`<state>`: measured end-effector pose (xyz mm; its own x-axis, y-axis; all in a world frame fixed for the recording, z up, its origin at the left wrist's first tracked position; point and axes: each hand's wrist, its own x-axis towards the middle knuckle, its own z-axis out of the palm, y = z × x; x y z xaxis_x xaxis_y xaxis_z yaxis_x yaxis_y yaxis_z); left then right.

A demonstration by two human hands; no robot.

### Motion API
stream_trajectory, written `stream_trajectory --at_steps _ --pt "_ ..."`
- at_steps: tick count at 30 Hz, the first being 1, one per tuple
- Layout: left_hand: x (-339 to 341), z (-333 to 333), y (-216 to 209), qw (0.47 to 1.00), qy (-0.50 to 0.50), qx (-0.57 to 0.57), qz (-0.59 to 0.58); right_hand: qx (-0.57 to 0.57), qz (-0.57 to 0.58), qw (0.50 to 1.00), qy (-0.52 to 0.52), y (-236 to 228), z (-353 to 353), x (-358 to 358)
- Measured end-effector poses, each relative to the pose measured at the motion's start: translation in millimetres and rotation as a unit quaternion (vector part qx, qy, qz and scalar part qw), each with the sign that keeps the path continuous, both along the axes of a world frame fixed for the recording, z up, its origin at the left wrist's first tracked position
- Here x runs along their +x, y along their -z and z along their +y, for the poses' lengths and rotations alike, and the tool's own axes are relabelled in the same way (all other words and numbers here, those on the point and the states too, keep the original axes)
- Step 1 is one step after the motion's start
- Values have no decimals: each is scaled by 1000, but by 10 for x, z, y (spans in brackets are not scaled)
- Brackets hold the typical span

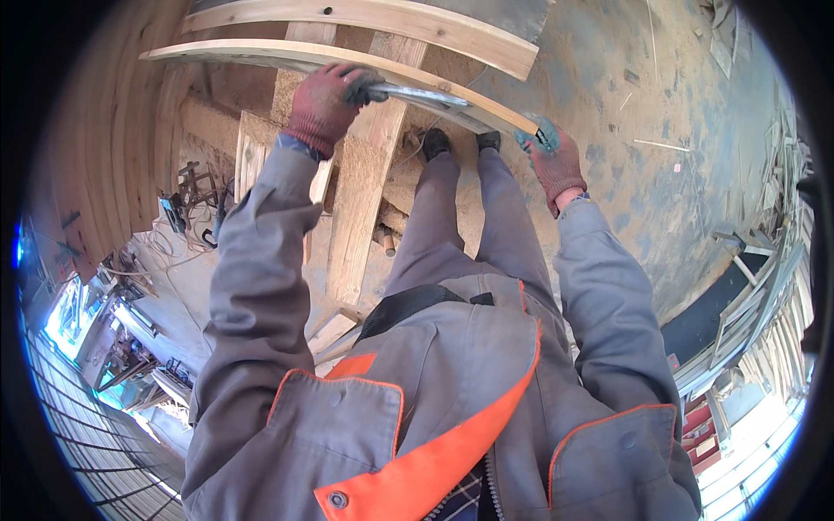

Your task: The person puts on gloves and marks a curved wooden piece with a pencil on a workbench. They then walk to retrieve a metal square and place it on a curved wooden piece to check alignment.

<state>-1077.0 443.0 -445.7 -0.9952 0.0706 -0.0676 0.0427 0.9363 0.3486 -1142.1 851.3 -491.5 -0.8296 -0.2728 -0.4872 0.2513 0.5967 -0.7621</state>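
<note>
My left hand [323, 106], in a red work glove with dark fingertips, is closed around a long, flat, silvery metal tool [426, 94]. Its exact kind I cannot make out. The tool lies along the near side of a long wooden board [452, 89], seen edge-on. At the board's right end, my right hand [552, 154], in a red and green glove, has its fingers closed on the wood. A small dark piece shows by its thumb, too small to name. Beyond runs a second, parallel board [391, 24] with a dark knot.
Wide planks [356, 217] lie below the boards, amid sawdust. A stack of timber [113, 139] stands at the left, near tangled cords and tools [187, 200]. My shoes [437, 143] are on the stained floor [643, 104]. Thin wood strips [773, 286] pile up along the right.
</note>
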Motion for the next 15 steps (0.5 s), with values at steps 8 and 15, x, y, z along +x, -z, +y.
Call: stream_trajectory --at_steps 8,15 --pt "1499 183 497 850 -324 360 -208 -33 -187 974 122 798 -215 -61" --pt "2475 569 957 619 -578 500 -180 -144 -266 906 298 670 -318 -30"
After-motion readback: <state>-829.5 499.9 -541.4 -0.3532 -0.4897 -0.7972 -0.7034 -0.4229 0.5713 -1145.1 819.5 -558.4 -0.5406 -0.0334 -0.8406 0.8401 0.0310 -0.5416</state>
